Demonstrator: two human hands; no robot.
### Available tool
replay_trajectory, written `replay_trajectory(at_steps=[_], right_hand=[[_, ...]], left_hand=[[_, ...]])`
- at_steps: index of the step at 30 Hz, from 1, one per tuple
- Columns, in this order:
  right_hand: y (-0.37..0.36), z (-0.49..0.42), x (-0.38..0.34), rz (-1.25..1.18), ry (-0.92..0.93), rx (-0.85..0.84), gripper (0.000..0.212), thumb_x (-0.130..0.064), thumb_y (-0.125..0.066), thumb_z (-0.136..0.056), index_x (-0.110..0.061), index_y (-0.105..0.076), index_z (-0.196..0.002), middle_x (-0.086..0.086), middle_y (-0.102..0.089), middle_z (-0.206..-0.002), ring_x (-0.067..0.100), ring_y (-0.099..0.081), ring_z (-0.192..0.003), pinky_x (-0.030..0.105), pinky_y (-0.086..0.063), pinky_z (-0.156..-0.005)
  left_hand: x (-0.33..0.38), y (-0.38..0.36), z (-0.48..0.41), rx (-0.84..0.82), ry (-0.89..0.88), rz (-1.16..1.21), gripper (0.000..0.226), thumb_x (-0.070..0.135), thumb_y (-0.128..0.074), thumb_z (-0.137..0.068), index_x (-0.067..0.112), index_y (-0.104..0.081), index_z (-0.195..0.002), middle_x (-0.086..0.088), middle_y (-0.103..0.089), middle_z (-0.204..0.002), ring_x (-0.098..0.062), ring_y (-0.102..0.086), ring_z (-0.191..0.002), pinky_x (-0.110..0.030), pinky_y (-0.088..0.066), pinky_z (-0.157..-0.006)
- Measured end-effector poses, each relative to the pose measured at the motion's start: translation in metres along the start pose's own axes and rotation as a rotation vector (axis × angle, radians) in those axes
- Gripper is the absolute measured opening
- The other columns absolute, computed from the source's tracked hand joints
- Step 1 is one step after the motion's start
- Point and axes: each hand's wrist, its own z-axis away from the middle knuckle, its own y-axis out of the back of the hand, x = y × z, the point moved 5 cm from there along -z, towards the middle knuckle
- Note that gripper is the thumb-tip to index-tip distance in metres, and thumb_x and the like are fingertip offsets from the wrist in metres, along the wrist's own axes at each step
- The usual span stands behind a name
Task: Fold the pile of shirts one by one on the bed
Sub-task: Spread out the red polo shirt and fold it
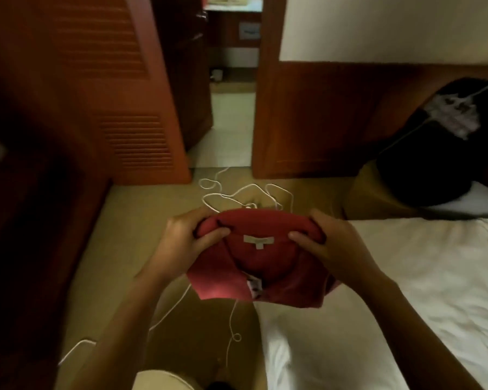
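Note:
A red shirt (pixel 254 266) with a white neck label is held up in the air in front of me, over the floor at the left edge of the bed (pixel 406 291). My left hand (pixel 186 243) grips its left shoulder near the collar, thumb on top. At the other shoulder my right hand (pixel 330 243) grips it the same way. The shirt hangs bunched below the collar, its lower part draping toward the bed's white sheet.
A white cord (pixel 237 195) lies in loops on the tan floor beneath the shirt. A dark bag with pale cloth (pixel 440 144) sits at the far right on a second bed. Wooden louvred doors (pixel 110 108) stand left, an open doorway (pixel 231 108) ahead.

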Motion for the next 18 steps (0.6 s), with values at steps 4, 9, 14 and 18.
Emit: replay_trajectory(at_steps=[4,9,14,18], right_hand=[[-0.06,-0.1,-0.064,-0.085,0.18,-0.066,0.046,-0.074,-0.046,-0.083,-0.035,-0.058,-0.105,-0.011,-0.066,-0.092,0.008,-0.06,-0.084,0.027,-0.048,-0.076],[-0.126,-0.191,-0.157,-0.144,0.442,-0.158,0.045,-0.069,-0.05,-0.086,-0.024,-0.057,-0.092,-0.009,-0.061,-0.074,0.011,-0.06,-0.069,0.031,-0.048,-0.062],[-0.195,-0.255,-0.231,-0.268,0.692,-0.215,0.039,-0.061,-0.054,-0.093,-0.022,-0.055,-0.085,-0.011,-0.054,-0.066,0.01,-0.054,-0.06,0.032,-0.045,-0.056],[-0.256,-0.308,-0.273,-0.359,0.857,-0.34,0.038,-0.061,-0.054,-0.093,-0.024,-0.051,-0.083,-0.009,-0.052,-0.062,0.013,-0.053,-0.056,0.039,-0.047,-0.054]], left_hand=[[-0.051,0.097,0.006,0.172,0.11,-0.093,0.032,0.055,-0.067,-0.086,0.024,-0.062,-0.085,0.01,-0.063,-0.079,-0.009,-0.061,-0.073,-0.026,-0.046,-0.069],[-0.099,0.191,0.046,0.443,0.258,-0.196,0.038,0.064,-0.063,-0.085,0.026,-0.062,-0.09,0.011,-0.065,-0.08,-0.005,-0.063,-0.074,-0.03,-0.05,-0.07],[-0.135,0.246,0.081,0.657,0.418,-0.287,0.039,0.067,-0.062,-0.085,0.029,-0.063,-0.094,0.014,-0.066,-0.085,-0.004,-0.065,-0.077,-0.024,-0.049,-0.069],[-0.162,0.275,0.096,0.795,0.545,-0.356,0.04,0.069,-0.062,-0.084,0.031,-0.063,-0.096,0.017,-0.066,-0.086,-0.001,-0.063,-0.075,-0.016,-0.046,-0.066]])
